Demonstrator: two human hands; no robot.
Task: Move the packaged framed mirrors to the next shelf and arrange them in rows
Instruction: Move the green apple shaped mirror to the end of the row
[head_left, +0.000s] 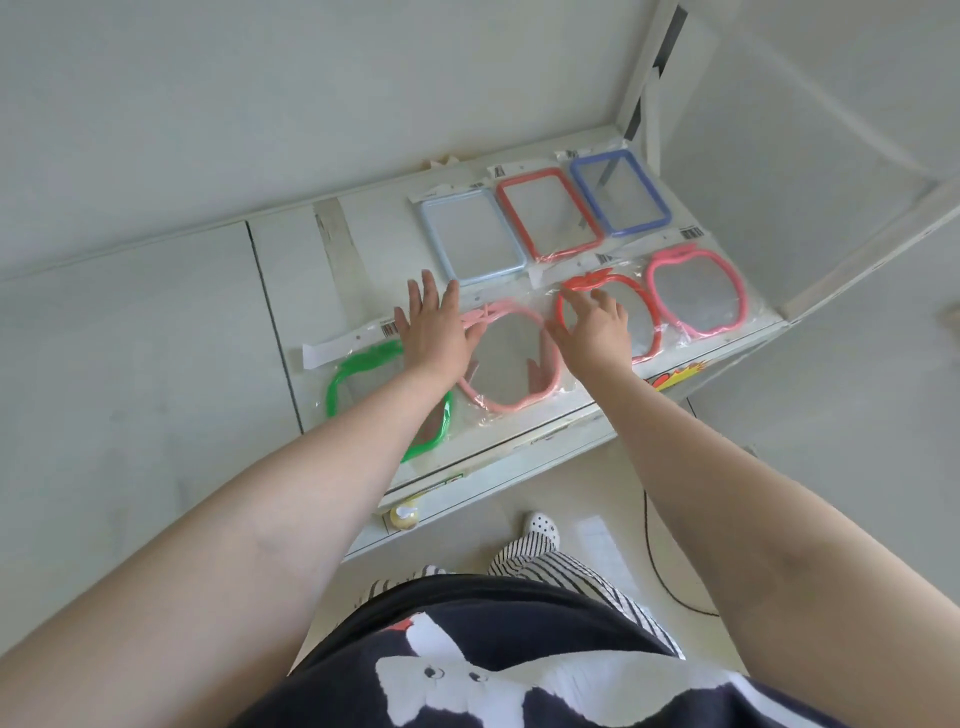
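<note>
Several packaged framed mirrors lie flat on a white shelf (291, 291). The back row holds a light blue rectangle (470, 234), a red rectangle (550, 213) and a dark blue rectangle (618, 192). The front row holds a green apple-shaped mirror (358, 374), a pale pink one (511, 364), a red one (644, 317) and a pink one (696, 293). My left hand (434, 327) hovers flat, fingers spread, between the green and pale pink mirrors. My right hand (595, 327) rests fingers apart over the left side of the red apple mirror. Neither hand grips anything.
A white wall stands behind the shelf. A white upright post (641, 83) rises at the shelf's right rear corner. Below the front edge sits a lower shelf with a small round item (404, 517). A black cable (662, 571) lies on the floor beside my striped trousers.
</note>
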